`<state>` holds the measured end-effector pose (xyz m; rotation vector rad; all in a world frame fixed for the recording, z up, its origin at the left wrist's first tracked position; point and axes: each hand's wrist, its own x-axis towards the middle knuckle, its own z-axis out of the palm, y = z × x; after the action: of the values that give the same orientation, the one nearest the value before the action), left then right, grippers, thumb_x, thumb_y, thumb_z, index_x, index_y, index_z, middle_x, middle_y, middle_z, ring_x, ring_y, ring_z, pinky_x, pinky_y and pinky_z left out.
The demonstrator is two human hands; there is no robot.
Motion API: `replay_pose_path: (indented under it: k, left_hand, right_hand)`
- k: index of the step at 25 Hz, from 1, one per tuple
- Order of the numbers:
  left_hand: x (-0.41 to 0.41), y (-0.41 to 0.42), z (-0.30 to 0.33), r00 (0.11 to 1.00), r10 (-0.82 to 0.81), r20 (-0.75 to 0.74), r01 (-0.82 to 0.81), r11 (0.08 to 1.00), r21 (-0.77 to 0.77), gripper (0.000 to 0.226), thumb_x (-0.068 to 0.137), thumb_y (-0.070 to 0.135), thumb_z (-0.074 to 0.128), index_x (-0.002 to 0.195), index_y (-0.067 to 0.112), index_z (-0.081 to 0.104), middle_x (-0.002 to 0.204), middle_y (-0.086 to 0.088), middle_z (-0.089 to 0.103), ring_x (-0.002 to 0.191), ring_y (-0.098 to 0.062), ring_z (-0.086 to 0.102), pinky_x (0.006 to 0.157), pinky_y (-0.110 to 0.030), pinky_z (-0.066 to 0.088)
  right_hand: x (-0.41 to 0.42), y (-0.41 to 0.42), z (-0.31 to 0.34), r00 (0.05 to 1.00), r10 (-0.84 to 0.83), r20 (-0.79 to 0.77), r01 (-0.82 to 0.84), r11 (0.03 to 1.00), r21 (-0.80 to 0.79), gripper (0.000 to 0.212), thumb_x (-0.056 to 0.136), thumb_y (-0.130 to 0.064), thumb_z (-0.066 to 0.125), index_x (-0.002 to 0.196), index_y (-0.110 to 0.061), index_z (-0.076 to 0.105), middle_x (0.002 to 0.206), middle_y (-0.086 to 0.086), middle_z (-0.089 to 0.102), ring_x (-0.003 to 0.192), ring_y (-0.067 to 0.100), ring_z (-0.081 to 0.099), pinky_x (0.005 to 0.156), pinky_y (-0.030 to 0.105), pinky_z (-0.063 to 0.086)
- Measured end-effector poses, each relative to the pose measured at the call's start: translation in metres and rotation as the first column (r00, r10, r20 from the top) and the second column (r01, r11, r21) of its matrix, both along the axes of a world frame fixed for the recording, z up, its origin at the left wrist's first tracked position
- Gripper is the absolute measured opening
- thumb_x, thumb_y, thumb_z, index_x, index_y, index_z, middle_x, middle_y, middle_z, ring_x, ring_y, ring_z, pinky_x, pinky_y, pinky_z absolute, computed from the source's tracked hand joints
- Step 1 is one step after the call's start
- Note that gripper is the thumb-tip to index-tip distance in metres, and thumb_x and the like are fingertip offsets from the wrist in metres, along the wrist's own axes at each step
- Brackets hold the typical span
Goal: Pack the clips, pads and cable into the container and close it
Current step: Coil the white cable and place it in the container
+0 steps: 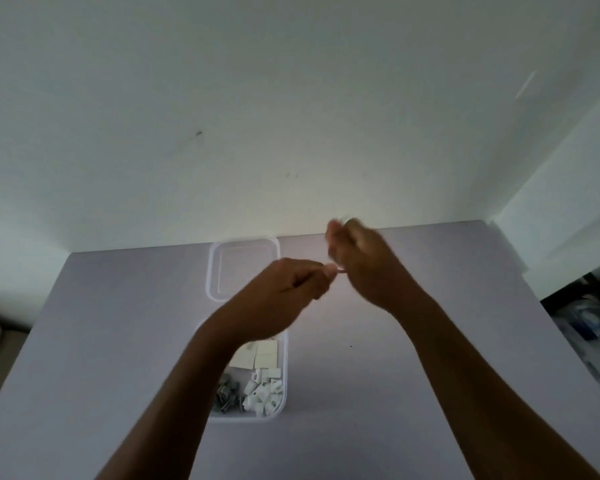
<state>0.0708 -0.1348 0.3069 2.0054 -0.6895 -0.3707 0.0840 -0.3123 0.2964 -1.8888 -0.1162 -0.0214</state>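
Observation:
A clear plastic container stands open on the table, partly under my left forearm. Inside it lie cream pads, white clips and grey clips. Its clear lid lies flat behind it. My left hand hovers above the container's far end and pinches a thin pale piece, apparently the cable, at its fingertips. My right hand is raised just right of it, blurred by motion, with fingers curled at the same piece. The rest of the cable is hidden.
The grey table stands against a white wall and ends at an edge on the right. Dark clutter lies beyond that edge, lower right. A tiny dark speck sits on the table right of the container.

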Motion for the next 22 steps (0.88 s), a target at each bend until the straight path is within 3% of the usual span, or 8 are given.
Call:
replay_pose_path:
  k: [2, 4, 7, 10, 13, 15, 18, 22]
  left_hand:
    - [0.013, 0.017, 0.009, 0.993, 0.108, 0.044, -0.104, 0.991, -0.078, 0.045, 0.101, 0.037, 0.044, 0.058, 0.027, 0.046, 0.049, 0.009, 0.038, 0.045, -0.006, 0.034, 0.049, -0.018, 0.032]
    - [0.021, 0.025, 0.005, 0.981, 0.187, 0.058, -0.178, 0.974, -0.138, 0.048, 0.099, 0.047, 0.044, 0.056, 0.025, 0.047, 0.05, 0.005, 0.037, 0.045, -0.009, 0.034, 0.049, -0.023, 0.031]
    - [0.013, 0.007, -0.016, 0.974, 0.225, -0.039, -0.228, 0.959, -0.169, 0.06, 0.094, 0.057, 0.036, 0.059, 0.009, 0.044, 0.049, 0.003, 0.038, 0.043, -0.009, 0.032, 0.046, -0.022, 0.028]
    - [0.001, -0.006, -0.035, 0.981, 0.186, -0.062, -0.19, 0.98, -0.06, 0.056, 0.1, 0.052, 0.034, 0.063, 0.011, 0.041, 0.05, 0.009, 0.036, 0.044, -0.005, 0.03, 0.047, -0.024, 0.025]
    - [-0.015, -0.007, -0.029, 0.998, 0.048, 0.03, -0.051, 0.994, 0.099, 0.041, 0.103, 0.041, 0.034, 0.067, 0.023, 0.044, 0.056, 0.01, 0.041, 0.05, -0.004, 0.038, 0.052, -0.021, 0.03]
    - [-0.017, -0.004, -0.013, 0.994, -0.024, 0.106, 0.003, 0.982, 0.191, 0.035, 0.103, 0.039, 0.034, 0.075, 0.025, 0.05, 0.058, 0.011, 0.047, 0.051, -0.003, 0.044, 0.054, -0.015, 0.033]
    - [-0.006, 0.013, 0.011, 0.975, -0.043, 0.218, -0.036, 0.938, 0.345, 0.022, 0.101, 0.034, 0.042, 0.091, 0.028, 0.06, 0.068, 0.015, 0.054, 0.057, 0.002, 0.05, 0.058, -0.012, 0.036]
    - [0.01, 0.035, 0.019, 0.885, -0.077, 0.46, -0.048, 0.966, 0.254, 0.015, 0.095, 0.023, 0.055, 0.099, 0.019, 0.069, 0.087, 0.014, 0.061, 0.078, -0.001, 0.052, 0.07, -0.012, 0.039]
  right_hand:
    - [-0.007, -0.004, -0.006, 0.953, 0.179, -0.243, -0.22, 0.963, -0.156, 0.055, 0.101, -0.055, 0.029, 0.073, -0.014, 0.052, 0.065, -0.002, 0.055, 0.057, 0.014, 0.053, 0.066, 0.035, 0.048]
    - [-0.02, -0.005, 0.006, 0.765, 0.519, -0.382, -0.387, 0.844, 0.371, 0.057, 0.101, -0.055, 0.024, 0.069, -0.012, 0.045, 0.059, 0.002, 0.038, 0.052, 0.016, 0.035, 0.056, 0.029, 0.034]
    - [-0.031, 0.003, 0.033, 0.615, 0.788, -0.042, -0.261, 0.253, 0.932, 0.047, 0.103, -0.043, 0.03, 0.073, -0.01, 0.047, 0.06, 0.004, 0.029, 0.052, 0.015, 0.027, 0.051, 0.026, 0.024]
    - [-0.018, 0.005, 0.04, 0.872, 0.46, 0.169, -0.107, -0.157, 0.982, 0.038, 0.107, -0.033, 0.03, 0.079, -0.012, 0.048, 0.063, 0.0, 0.039, 0.056, 0.012, 0.036, 0.058, 0.023, 0.031]
    - [-0.004, -0.005, 0.028, 0.997, 0.029, 0.076, -0.081, 0.41, 0.908, 0.037, 0.108, -0.03, 0.028, 0.082, -0.012, 0.049, 0.067, 0.001, 0.051, 0.062, 0.015, 0.047, 0.063, 0.025, 0.042]
    - [-0.005, -0.001, 0.006, 0.995, -0.057, 0.086, 0.03, 0.957, 0.29, 0.04, 0.107, -0.031, 0.028, 0.083, -0.008, 0.049, 0.067, 0.003, 0.055, 0.061, 0.016, 0.051, 0.062, 0.026, 0.045]
    - [-0.015, 0.005, -0.014, 0.994, 0.083, -0.078, -0.103, 0.943, -0.316, 0.039, 0.104, -0.039, 0.033, 0.082, -0.013, 0.05, 0.069, 0.003, 0.058, 0.058, 0.01, 0.053, 0.057, 0.026, 0.046]
    - [-0.02, -0.005, -0.004, 0.802, 0.404, -0.439, -0.348, 0.915, 0.205, 0.045, 0.105, -0.038, 0.03, 0.071, -0.014, 0.047, 0.055, -0.002, 0.04, 0.046, 0.01, 0.032, 0.049, 0.024, 0.029]
